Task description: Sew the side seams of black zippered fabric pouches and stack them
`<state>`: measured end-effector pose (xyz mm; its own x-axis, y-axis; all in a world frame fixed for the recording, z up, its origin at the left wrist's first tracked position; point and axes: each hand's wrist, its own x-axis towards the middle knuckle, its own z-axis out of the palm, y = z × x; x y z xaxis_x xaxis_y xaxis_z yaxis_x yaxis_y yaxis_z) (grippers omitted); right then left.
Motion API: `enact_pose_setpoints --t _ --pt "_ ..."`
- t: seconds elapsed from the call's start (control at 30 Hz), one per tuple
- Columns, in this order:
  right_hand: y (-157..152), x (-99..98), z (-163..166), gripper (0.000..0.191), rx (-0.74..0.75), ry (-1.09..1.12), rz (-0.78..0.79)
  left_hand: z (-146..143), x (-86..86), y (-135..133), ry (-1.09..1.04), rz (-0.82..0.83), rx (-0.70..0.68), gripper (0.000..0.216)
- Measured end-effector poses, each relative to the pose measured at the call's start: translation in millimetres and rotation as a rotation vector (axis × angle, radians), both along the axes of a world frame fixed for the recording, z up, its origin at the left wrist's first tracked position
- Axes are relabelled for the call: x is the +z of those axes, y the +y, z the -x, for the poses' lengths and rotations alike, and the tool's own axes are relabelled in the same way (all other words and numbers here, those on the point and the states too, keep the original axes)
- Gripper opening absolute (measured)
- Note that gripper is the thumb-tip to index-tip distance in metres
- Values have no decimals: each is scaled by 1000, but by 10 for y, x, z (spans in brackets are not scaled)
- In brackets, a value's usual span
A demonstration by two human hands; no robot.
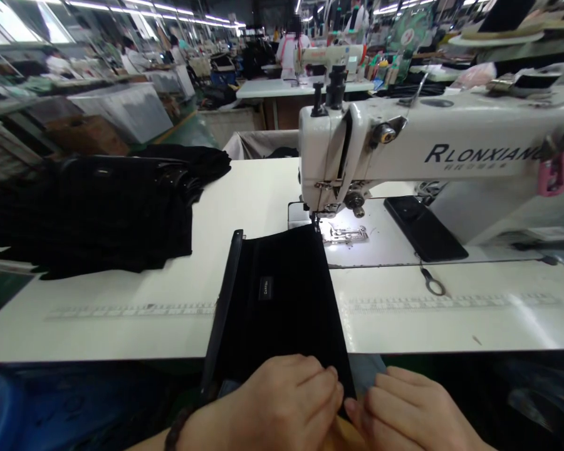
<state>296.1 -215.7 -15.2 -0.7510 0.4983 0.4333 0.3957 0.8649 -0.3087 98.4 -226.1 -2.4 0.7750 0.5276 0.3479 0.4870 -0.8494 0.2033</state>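
Note:
A black fabric panel (pixel 286 313) with a small label and a dark stiff strip along its left edge lies over the table's front edge. Its far right corner reaches under the needle of the white sewing machine (pixel 329 150). My left hand (pixel 291 394) is closed on the panel's near end, fingers curled over it. Close beside it, at the panel's near right corner, my right hand (pixel 399 407) is closed too, thumb and fingertips pinched at the fabric edge. Exactly what lies inside the right fingers is hidden.
A pile of black fabric pieces (pixel 122 207) lies on the table's left. Right of the needle are a black phone (pixel 425 228) with a ring strap and a metal slide plate (pixel 348 234). Pink-handled snippers (pixel 554 172) hang on the machine arm. People work at machines behind.

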Motion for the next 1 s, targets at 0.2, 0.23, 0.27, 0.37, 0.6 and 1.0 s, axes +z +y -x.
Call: enact_pose_setpoints --t 0.2,0.23,0.27,0.37,0.6,1.0 --pt "163 -295 109 39 -81 64 -47 74 -105 233 82 48 -40 18" --pt "209 -282 111 38 -72 58 -43 83 -116 274 92 51 -49 18" --pt "258 -258 110 38 -56 49 -35 90 -127 316 99 53 -56 18" --pt "405 -162 106 37 0 -2 15 105 -149 439 103 45 -88 21" --pt "644 -138 134 36 11 -88 82 152 -176 723 80 -22 -129 28" --pt "1015 -161 139 29 42 -354 -38 257 -251 1139 33 -112 -96 32"
